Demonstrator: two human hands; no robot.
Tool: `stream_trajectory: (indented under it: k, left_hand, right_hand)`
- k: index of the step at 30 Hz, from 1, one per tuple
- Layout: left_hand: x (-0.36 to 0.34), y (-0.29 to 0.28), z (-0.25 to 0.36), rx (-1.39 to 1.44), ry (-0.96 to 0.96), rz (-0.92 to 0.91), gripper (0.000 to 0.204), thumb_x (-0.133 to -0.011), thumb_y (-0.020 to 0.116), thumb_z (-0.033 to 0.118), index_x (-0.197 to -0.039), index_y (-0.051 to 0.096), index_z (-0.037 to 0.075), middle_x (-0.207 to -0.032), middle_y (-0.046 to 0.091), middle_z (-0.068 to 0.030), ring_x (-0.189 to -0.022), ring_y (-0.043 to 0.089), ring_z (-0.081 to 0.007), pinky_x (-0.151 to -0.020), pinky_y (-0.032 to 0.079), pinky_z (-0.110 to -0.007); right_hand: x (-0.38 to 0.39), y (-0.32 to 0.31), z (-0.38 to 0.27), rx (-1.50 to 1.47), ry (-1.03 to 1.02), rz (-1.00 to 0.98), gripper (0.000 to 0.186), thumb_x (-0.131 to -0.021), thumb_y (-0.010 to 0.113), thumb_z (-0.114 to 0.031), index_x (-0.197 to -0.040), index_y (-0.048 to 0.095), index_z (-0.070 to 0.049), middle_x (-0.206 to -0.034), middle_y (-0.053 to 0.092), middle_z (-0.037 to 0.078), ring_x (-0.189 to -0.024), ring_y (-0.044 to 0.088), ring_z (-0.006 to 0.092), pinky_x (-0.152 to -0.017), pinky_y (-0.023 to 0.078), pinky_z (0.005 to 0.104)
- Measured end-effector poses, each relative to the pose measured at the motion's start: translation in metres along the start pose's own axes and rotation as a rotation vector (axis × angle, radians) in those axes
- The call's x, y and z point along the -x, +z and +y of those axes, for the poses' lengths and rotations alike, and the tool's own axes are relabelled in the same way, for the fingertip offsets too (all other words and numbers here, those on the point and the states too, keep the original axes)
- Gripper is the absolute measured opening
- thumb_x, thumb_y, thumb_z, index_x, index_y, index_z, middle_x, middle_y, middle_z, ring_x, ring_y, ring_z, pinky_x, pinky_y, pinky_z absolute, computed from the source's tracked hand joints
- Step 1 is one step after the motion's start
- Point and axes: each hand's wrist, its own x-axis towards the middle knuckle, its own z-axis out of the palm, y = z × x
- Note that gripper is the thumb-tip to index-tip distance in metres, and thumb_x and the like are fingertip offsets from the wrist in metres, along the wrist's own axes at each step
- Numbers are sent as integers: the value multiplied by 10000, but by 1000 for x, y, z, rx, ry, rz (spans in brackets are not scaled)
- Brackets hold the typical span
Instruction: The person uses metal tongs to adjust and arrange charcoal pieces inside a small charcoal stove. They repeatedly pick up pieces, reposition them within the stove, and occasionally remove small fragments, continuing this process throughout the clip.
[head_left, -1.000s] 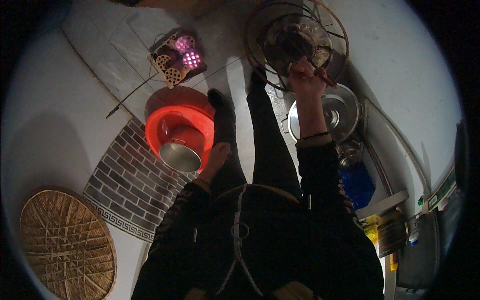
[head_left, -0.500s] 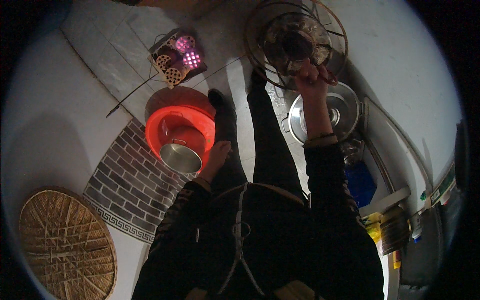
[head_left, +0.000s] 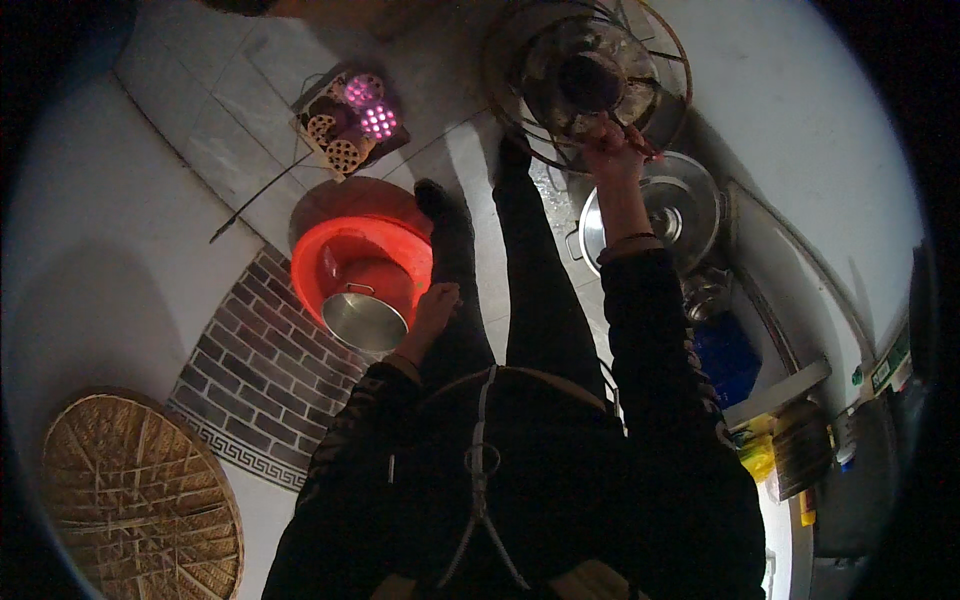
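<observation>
Your right hand (head_left: 614, 152) is at the near edge of the round stove (head_left: 645, 100), its fingers curled in around a reddish handle (head_left: 640, 143); the grip is small and dim, so what the handle belongs to is hard to make out. The stove stands on the floor ahead of you and to the right, a dark round opening in its top and a rusty ring frame (head_left: 688, 75) around it. Just on your side of it, partly covered by your right forearm, is a silvery lidded pot (head_left: 690, 210) with side handles.

Your left hand (head_left: 436, 305) rests against your left leg, fingers loosely bent and holding nothing. Beside it, to the left, a steel pot (head_left: 362, 322) sits in the red basin (head_left: 318, 250), near the rim closest to you. Beyond the basin, a cluster of holed briquettes (head_left: 345, 152) lies on a small tray, two of them glowing pink, with a thin dark rod (head_left: 262, 197) reaching out from it toward the left.
</observation>
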Motion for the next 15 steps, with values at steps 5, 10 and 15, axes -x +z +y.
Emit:
stream_trajectory:
  k: [5, 10, 15]
  left_hand:
    - [5, -8, 1, 62, -5, -16, 333, -866, 553, 292, -1050, 587, 16, -820, 637, -65, -703, 603, -137, -601, 489, -270]
    - [-2, -11, -7, -25, 40, 4, 333, -862, 551, 287, -1053, 591, 16, -815, 645, -79, -690, 606, -141, -607, 491, -270]
    - [-10, -11, -17, -10, 83, -4, 315, -868, 544, 271, -1044, 592, 14, -824, 646, -86, -706, 610, -149, -626, 493, -270]
  right_hand:
    - [15, 10, 0, 235, 18, 24, 291, -849, 433, -343, -789, 460, -59, -504, 388, -6, -463, 408, 171, -555, 433, 352]
    - [42, -1, -14, 171, 169, -45, 433, -876, 457, -290, -1147, 412, 46, -507, 317, -53, -445, 343, 103, -554, 401, 292]
    - [62, -1, -22, 276, 352, -130, 431, -855, 472, -339, -1093, 484, 20, -526, 333, -50, -438, 317, 94, -533, 386, 290]
